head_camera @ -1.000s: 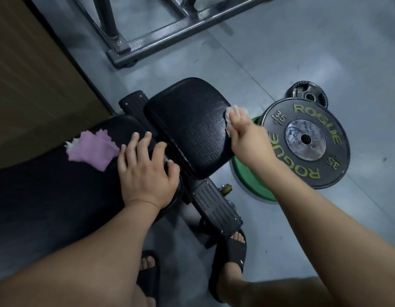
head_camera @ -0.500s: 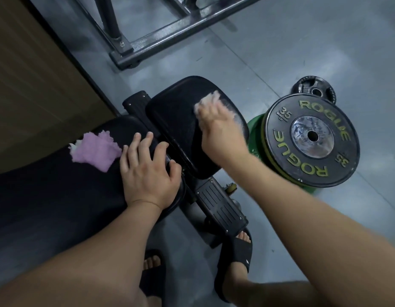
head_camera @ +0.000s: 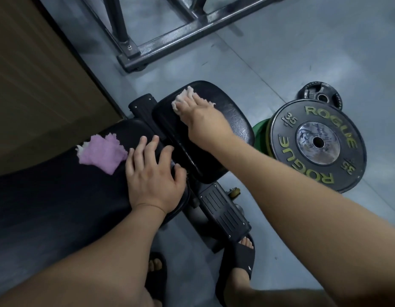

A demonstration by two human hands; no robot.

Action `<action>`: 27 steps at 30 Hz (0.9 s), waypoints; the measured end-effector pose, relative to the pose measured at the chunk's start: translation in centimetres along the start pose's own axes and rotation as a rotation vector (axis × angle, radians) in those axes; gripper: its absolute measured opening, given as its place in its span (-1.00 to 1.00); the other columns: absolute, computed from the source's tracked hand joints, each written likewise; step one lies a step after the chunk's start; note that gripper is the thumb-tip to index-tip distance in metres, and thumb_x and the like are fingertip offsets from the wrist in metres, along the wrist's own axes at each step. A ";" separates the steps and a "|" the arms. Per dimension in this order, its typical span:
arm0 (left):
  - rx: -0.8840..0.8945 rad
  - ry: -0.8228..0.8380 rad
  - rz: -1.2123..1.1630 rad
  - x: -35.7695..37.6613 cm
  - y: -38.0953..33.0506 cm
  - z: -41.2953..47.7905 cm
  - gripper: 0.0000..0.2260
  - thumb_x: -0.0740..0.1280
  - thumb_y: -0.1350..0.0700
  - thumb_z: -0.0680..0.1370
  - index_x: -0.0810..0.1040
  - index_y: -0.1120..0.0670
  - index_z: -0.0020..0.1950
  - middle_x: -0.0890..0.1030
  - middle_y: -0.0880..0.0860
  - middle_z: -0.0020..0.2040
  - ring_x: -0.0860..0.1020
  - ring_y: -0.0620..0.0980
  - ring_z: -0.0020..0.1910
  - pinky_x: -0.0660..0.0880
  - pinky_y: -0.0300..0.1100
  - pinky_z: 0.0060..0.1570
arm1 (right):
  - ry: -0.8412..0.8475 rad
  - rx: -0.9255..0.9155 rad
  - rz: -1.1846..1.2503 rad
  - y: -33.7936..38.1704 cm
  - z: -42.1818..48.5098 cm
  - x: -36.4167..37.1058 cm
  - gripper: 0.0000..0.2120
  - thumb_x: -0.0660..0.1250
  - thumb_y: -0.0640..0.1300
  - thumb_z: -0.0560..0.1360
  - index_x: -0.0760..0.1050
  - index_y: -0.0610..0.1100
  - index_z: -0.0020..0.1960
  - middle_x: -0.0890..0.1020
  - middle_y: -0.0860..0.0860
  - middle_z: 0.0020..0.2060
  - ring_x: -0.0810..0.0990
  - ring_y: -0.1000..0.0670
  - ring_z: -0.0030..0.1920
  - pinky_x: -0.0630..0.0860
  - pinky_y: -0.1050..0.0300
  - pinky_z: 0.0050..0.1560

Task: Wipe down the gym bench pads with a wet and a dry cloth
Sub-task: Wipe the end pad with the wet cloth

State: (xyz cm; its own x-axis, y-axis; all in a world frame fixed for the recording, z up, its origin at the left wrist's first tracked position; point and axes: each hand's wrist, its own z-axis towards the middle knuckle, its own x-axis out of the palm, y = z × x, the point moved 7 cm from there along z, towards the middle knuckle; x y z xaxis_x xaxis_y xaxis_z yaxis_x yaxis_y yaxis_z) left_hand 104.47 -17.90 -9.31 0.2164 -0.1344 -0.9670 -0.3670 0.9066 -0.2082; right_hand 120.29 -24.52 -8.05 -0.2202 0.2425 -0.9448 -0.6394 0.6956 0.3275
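Note:
The small black seat pad (head_camera: 234,120) of the gym bench stands at the centre. My right hand (head_camera: 203,120) presses a pale cloth (head_camera: 185,97) flat against its far left part. The cloth pokes out past my fingertips. The long black back pad (head_camera: 48,196) runs off to the left. My left hand (head_camera: 152,173) rests flat on its near end, fingers spread, holding nothing. A pink cloth (head_camera: 101,152) lies crumpled on the back pad, just left of that hand.
A black 35 lb plate (head_camera: 316,145) lies on a green plate (head_camera: 259,134) on the floor right of the seat, a small black plate (head_camera: 320,98) behind. A steel rack base (head_camera: 170,43) crosses the back. A brown wall (head_camera: 37,74) runs left. My sandalled feet (head_camera: 240,262) are below.
My right hand has swept the pale cloth from the seat pad's right edge across to its far left part. The left hand and the pink cloth have stayed put.

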 end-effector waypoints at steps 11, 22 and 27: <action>-0.004 0.000 -0.020 0.1 0.1 -0.2 -0.64 0.23 -0.07 0.52 0.53 -0.03 0.29 0.39 0.09 0.50 0.19 0.13 0.58 0.07 0.16 0.55 | 0.049 0.161 -0.073 -4.6 1.0 0.1 -0.38 0.19 -0.28 0.58 0.23 0.03 0.60 0.06 -0.18 0.65 0.30 -0.19 0.55 0.39 -0.11 0.46; -0.018 0.039 -0.090 -0.6 0.2 -0.3 -0.66 0.23 -0.06 0.52 0.55 -0.04 0.26 0.41 0.11 0.49 0.21 0.16 0.56 0.09 0.17 0.55 | 0.161 0.290 -0.202 -1.2 -11.9 -1.3 -0.34 0.20 -0.34 0.54 0.19 -0.03 0.60 0.09 -0.22 0.63 0.22 -0.10 0.59 0.42 -0.01 0.35; -0.060 0.230 -0.128 -1.0 0.4 0.0 -0.62 0.21 -0.08 0.55 0.50 -0.07 0.36 0.28 0.05 0.58 0.09 0.10 0.61 -0.04 0.11 0.58 | 0.217 0.347 -0.252 1.3 -13.7 -3.0 -0.34 0.16 -0.42 0.50 0.30 0.01 0.52 0.28 -0.22 0.56 0.50 -0.17 0.35 0.40 0.10 0.00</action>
State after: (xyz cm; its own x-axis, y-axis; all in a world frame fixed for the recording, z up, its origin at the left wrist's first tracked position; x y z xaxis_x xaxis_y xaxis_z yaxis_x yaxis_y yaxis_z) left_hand 104.05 -17.41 -8.40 0.0557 -0.3402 -0.9387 -0.4046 0.8518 -0.3327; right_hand 109.97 -33.61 -4.82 -0.2625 -0.0839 -0.9613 -0.4172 0.9081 0.0346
